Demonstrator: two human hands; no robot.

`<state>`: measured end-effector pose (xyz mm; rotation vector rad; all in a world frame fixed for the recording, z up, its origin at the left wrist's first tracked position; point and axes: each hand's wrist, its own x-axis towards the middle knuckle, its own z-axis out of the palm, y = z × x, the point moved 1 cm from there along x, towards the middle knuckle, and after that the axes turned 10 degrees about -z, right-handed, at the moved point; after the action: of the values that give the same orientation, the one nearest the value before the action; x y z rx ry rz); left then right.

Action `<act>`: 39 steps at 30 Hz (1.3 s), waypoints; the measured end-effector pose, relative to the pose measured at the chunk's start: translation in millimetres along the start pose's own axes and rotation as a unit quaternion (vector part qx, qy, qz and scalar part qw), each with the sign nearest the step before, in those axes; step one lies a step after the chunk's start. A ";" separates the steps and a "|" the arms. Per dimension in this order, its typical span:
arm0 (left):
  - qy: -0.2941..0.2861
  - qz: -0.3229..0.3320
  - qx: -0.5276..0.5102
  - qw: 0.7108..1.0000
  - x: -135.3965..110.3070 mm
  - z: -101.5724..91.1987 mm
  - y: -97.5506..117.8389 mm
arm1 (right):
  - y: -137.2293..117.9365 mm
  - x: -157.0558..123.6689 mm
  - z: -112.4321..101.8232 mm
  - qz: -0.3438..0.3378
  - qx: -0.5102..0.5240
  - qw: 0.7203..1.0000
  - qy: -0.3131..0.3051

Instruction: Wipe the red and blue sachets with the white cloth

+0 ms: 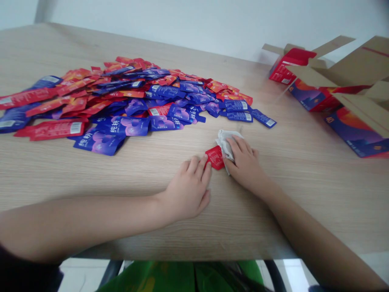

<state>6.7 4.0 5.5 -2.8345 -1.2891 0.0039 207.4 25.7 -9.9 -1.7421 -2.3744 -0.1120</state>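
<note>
A small red sachet [215, 157] lies flat on the wooden table, printed side up. My left hand [190, 186] rests on the tabletop with its fingers stretched out, the fingertips touching the sachet's left end. In my right hand [244, 164] is a crumpled white cloth [225, 142], pressed down at the sachet's right end and covering part of it. Just beyond both hands spreads a big heap of flat red and purple-blue sachets [133, 126], many overlapping, some with white barcode labels.
On the right of the table [146, 174] stand open cardboard boxes with raised flaps: a red one [288, 65] at the back, a blue and orange one [313, 95], and another [355, 132] nearer. A white wall [194, 24] rises behind. The front edge runs close below my forearms.
</note>
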 end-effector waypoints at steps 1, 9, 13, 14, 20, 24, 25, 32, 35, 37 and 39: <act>0.000 0.000 -0.001 1.000 -0.2 -0.3 0.3 | -1.6 -0.2 0.6 0.003 -0.004 1.000 0.003; -0.007 -0.002 -0.008 1.000 1.1 -2.4 1.4 | -29.8 -6.7 -1.8 -0.093 0.003 0.996 -0.017; -0.004 -0.002 -0.004 1.000 1.0 -0.8 0.6 | -7.4 -2.2 -2.8 -0.059 0.020 0.998 -0.020; -0.003 -0.002 -0.003 1.000 0.8 -0.4 0.5 | -1.9 -1.0 -2.4 -0.045 0.019 0.999 -0.015; 0.002 -0.002 -0.004 1.000 0.2 -1.2 1.4 | -10.7 -2.1 -0.1 -0.031 -0.004 1.000 -0.001; -0.007 0.002 -0.009 1.000 1.2 -2.9 1.5 | -30.0 -5.7 -2.5 -0.090 -0.003 0.996 -0.016; -0.008 0.002 -0.010 1.000 1.4 -3.1 1.3 | -30.2 -5.6 -3.3 -0.096 0.002 0.995 -0.019; -0.006 0.001 -0.004 1.000 0.1 -0.9 -0.1 | -2.4 0.6 -1.6 -0.012 0.010 1.000 -0.006; -0.002 0.000 -0.002 1.000 0.0 -1.1 0.3 | -11.0 -0.7 0.4 -0.016 0.000 1.000 0.004; -0.002 0.002 -0.003 1.000 0.6 -1.9 0.8 | -23.0 -3.1 0.7 -0.048 0.000 0.999 0.004; -0.006 0.003 -0.005 1.000 1.3 -2.6 1.0 | -31.9 -5.0 -0.1 -0.082 0.008 0.997 -0.002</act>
<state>8.3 4.3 8.1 -2.8515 -1.2873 0.0138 178.5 11.3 -9.1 -1.5407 -2.5117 -0.1123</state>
